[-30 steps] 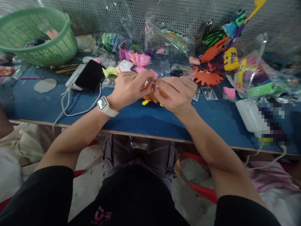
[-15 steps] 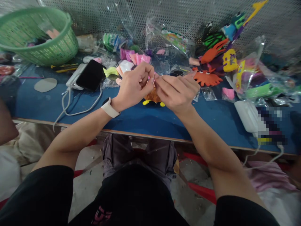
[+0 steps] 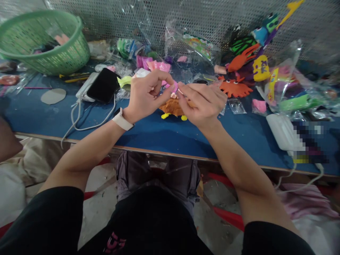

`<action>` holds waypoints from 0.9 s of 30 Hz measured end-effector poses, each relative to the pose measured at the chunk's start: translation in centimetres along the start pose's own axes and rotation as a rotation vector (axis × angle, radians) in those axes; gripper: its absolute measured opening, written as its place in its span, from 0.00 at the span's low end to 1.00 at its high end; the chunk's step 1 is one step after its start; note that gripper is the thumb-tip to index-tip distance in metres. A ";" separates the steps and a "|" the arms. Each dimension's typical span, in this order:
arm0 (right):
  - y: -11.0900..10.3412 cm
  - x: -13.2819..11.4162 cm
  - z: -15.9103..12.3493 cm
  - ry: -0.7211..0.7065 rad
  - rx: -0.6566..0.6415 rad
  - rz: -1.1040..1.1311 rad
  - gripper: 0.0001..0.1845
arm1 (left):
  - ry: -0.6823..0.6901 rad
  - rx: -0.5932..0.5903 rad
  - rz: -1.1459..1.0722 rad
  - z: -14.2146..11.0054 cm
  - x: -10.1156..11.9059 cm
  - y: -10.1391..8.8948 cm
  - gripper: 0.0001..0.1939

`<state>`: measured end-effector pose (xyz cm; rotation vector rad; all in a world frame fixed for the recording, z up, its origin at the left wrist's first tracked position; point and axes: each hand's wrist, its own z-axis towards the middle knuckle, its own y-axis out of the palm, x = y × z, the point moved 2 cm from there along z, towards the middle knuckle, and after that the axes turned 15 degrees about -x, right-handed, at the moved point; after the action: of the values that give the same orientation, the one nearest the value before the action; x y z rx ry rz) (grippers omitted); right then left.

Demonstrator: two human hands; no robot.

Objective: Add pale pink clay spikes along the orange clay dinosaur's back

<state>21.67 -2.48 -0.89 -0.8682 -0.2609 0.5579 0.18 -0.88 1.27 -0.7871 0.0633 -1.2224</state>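
Note:
A brown modelling-clay figure (image 3: 174,107) with yellow feet stands on the blue table, partly hidden behind my hands. Above it, my left hand (image 3: 147,94) curls with thumb and forefinger drawn together at the tips; what sits between them is too small to make out. My right hand (image 3: 203,103) pinches a tiny pale pink piece of clay between thumb and fingers, close to the left fingertips. Brighter pink clay (image 3: 173,86) shows between the two hands; whether it is held or lies behind them I cannot tell.
A green basket (image 3: 79,42) stands back left, near a black phone (image 3: 104,85) and a white cable (image 3: 92,128). At right are an orange clay crab (image 3: 235,86), yellow clay (image 3: 260,68), plastic bags and a white charger (image 3: 281,131). Other people sit at both sides.
My fingertips have come slightly apart, the left hand shifting a little left. More of the brown figure and the pink clay between the hands now shows.

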 end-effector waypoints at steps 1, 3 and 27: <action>0.0 0.0 0.0 -0.001 -0.006 -0.003 0.20 | 0.006 -0.010 -0.003 0.0 0.1 0.0 0.16; -0.1 -0.1 0.0 -0.002 -0.023 -0.005 0.20 | 0.024 -0.019 -0.007 -0.1 0.2 0.1 0.14; 0.4 0.1 -0.2 -0.023 0.003 -0.025 0.23 | 0.024 0.045 -0.034 -0.4 0.7 1.0 0.18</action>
<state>21.68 -2.34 -1.38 -0.8545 -0.2914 0.5451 1.08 -1.56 0.66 -0.7367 0.0420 -1.2615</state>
